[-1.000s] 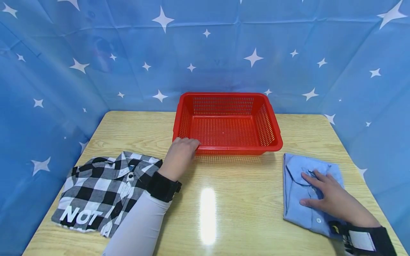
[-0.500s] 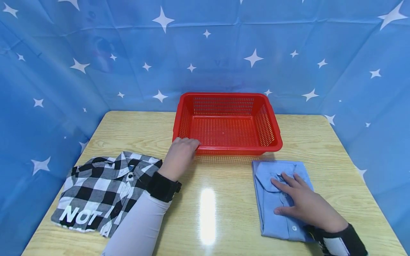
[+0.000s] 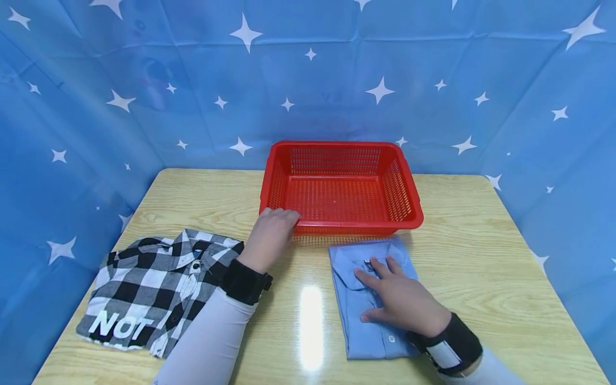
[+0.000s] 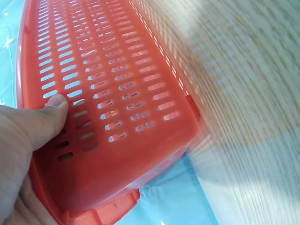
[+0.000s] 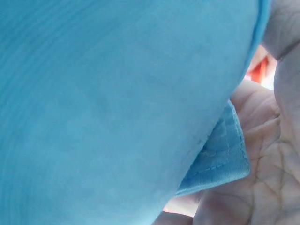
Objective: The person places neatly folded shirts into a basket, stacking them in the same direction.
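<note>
I've got the left hand [image 3: 271, 235] gripping the red basket [image 3: 346, 223] at its near-left corner, thumb on the outer wall, fingers over the rim. Right hand [image 3: 404, 299] is palm down, fingers spread and nearly straight, resting on the folded blue shirt [image 3: 355, 315], not clenched.

Edges: blue shirt lies flat right of centre, far edge just in front of the basket's near side; can't tell if they touch. Wood tabletop [image 3: 486, 262] runs from the shirt out to the table's right edge, so I see lateral room there. On its left, a strip of tabletop with a glare streak [image 3: 312, 326] separates it from the plaid shirt [image 3: 149, 283]. Basket sits at the table's far side, near the curtain [image 3: 332, 80].

Orientation: blue shirt's long axis runs near to far, far end leaning slightly left. Collar [image 3: 343, 267] points at the basket. Basket's long axis runs left to right, open side up.

Materials: shirt is plain woven cloth, rectangular fold, stitched collar, pale button [image 3: 391, 338] near the near end. Basket is slotted plastic, flared walls, smooth rim. Plaid shirt is black-and-white check with white NOT lettering [image 3: 120, 324]; left forearm covers part of it. Curtain is creased blue with white stars.
</note>
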### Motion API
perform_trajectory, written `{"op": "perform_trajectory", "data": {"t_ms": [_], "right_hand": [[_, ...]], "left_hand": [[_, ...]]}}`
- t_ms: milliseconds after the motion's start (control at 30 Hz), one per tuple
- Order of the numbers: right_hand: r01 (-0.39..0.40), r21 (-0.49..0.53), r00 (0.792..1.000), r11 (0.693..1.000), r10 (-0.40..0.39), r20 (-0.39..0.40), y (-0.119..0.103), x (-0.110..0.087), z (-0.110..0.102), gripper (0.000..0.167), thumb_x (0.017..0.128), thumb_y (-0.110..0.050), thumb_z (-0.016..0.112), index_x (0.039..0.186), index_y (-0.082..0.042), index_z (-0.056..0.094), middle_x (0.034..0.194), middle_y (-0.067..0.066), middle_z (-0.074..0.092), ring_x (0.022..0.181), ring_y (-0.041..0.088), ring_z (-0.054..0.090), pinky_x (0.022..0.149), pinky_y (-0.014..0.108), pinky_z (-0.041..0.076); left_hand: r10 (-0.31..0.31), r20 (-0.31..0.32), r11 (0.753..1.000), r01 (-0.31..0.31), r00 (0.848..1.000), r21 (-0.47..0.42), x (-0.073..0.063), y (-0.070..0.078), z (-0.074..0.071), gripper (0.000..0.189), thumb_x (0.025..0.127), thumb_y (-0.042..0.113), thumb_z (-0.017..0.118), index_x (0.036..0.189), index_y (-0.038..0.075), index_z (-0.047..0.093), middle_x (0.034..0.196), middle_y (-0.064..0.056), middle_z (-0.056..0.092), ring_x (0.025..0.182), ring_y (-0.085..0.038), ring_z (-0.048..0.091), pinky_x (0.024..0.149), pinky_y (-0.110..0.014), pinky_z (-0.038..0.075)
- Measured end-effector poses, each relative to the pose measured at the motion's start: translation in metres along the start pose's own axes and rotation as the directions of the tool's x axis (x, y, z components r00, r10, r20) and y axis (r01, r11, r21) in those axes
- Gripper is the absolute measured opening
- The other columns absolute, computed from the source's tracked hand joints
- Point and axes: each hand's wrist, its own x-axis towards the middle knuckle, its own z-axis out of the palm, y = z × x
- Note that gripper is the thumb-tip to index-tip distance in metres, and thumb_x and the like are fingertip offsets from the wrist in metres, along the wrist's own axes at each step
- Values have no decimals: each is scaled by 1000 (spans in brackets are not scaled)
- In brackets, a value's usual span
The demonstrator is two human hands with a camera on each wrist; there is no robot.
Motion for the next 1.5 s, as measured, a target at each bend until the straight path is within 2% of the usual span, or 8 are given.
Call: {"op": "perform_trajectory", "data": {"t_ms": [333,700,1000,1200,1267,1333,1400,1500], "right_hand": [[11,-12,999,1000,-11,-45,-46,35,4,87,78,-55,86,151,-20,56,159,26,44,147,61,33,96,72,51],[-12,-6,998,1000,12,-56,-55,46,5,89,78,-59,84,152,-19,55,159,27,44,146,63,33,94,73,51],[9,135,993,991,7,-120,-10,25,-14,93,85,-62,76,160,-19,42,164,16,41,150,43,41,103,64,51],[72,457,990,887,-7,-142,32,8,-8,89,97,-48,70,164,-7,30,169,21,28,154,46,32,111,65,44],[74,598,993,798,-3,-118,42,3,-3,84,101,-44,65,165,-6,24,170,23,24,154,49,29,113,64,42],[39,741,997,671,18,-69,49,-3,0,80,106,-39,59,165,-4,19,169,26,22,154,51,27,112,62,44],[-21,867,999,497,49,-3,55,-8,3,77,108,-36,54,165,-3,14,169,27,22,154,48,28,113,59,46],[-122,972,990,202,95,104,64,-13,5,73,110,-34,52,165,-3,15,166,23,33,148,35,45,109,51,52]], "left_hand": [[-4,-23,1000,4,1000,7,1,0,0,44,78,18,92,116,11,72,109,-7,79,102,-24,72,87,-36,53],[-12,-18,1000,12,1000,2,2,1,-2,47,76,19,93,118,12,72,111,-6,79,103,-24,71,91,-35,52],[95,-41,992,-91,995,90,-12,29,-20,54,87,22,83,136,9,65,132,-9,69,125,-26,63,106,-44,53],[102,-65,974,-113,993,-196,-46,65,-22,32,97,20,71,128,10,69,125,-5,72,121,-22,66,106,-42,54],[20,8,925,-16,1000,-380,-57,72,-14,32,99,19,68,130,10,68,130,-4,69,129,-22,62,112,-44,49],[-67,105,820,114,992,-561,-66,75,-4,38,100,17,66,136,7,63,141,-8,62,139,-25,53,119,-48,42],[-165,229,655,280,959,-702,-72,75,5,49,101,19,64,146,4,53,154,-14,48,149,-32,41,123,-54,35],[-261,403,292,469,877,-833,-75,70,11,64,102,19,59,157,0,32,166,-23,27,156,-42,24,123,-63,28]]}}
